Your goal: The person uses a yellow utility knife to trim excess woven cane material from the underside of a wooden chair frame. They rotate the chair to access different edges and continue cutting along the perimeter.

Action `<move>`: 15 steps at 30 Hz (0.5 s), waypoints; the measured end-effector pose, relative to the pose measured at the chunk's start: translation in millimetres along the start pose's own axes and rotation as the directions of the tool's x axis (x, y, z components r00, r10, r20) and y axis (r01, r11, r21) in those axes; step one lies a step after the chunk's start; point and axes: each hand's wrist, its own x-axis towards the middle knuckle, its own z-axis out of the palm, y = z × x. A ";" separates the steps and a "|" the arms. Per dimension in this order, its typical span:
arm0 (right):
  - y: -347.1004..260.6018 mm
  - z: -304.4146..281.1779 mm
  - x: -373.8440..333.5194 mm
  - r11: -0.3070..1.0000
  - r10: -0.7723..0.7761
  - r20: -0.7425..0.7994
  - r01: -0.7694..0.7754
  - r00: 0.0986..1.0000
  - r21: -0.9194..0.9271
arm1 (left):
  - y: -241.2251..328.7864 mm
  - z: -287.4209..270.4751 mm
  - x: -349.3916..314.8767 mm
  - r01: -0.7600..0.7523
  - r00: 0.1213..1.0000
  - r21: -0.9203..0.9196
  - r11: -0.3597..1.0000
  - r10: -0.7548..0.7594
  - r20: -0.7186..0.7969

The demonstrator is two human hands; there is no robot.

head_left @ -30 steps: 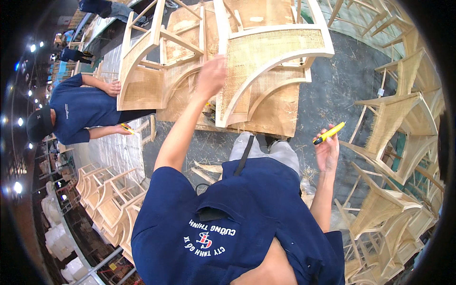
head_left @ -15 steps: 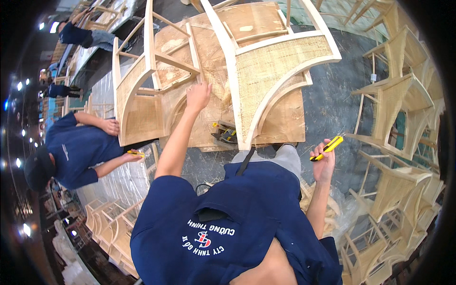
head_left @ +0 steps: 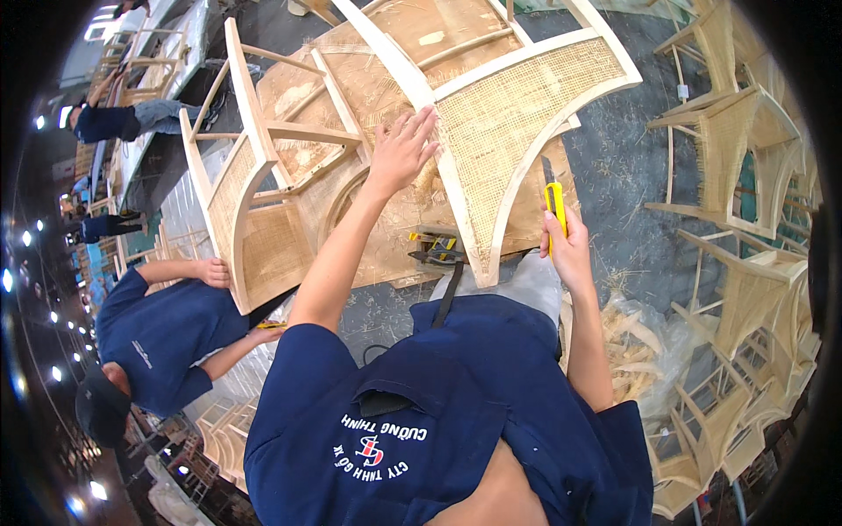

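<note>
A pale wooden chair frame [head_left: 624,66] with a woven cane panel [head_left: 526,96] lies on its side in front of me, its curved edge toward my right. My left hand [head_left: 403,153] is open, fingers spread, its fingertips at the frame's left rail. In my right hand [head_left: 568,250] is a yellow utility knife [head_left: 556,209], held upright with the blade out, just right of the curved edge and apart from the cane. Under the frame is a wooden board [head_left: 553,184] strewn with cane scraps.
A dark pouch with yellow-handled tools [head_left: 436,245] hangs near my waist. At left, a co-worker [head_left: 175,337] grips another cane chair frame [head_left: 254,131] and holds a yellow cutter. Cane chairs [head_left: 745,158] stand along the right. Shavings [head_left: 631,351] lie beside my right forearm.
My left hand has shifted right onto the chair frame's rail, its fingers spreading. The utility knife in my right hand has swung upright and moved left, closer to the cane panel.
</note>
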 end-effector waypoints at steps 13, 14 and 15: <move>-32.8 94.0 101.1 0.768 -0.424 0.071 0.400 0.903 -0.500 | 13.9 9.1 41.8 0.312 0.884 -0.672 0.672 -0.465 -0.055; -30.2 97.6 109.4 0.731 -0.450 0.084 0.421 0.889 -0.537 | 16.0 11.2 46.0 0.336 0.857 -0.734 0.591 -0.514 -0.022; -27.3 102.2 115.0 0.694 -0.472 0.108 0.445 0.875 -0.566 | 15.1 14.5 45.1 0.363 0.824 -0.784 0.503 -0.567 0.017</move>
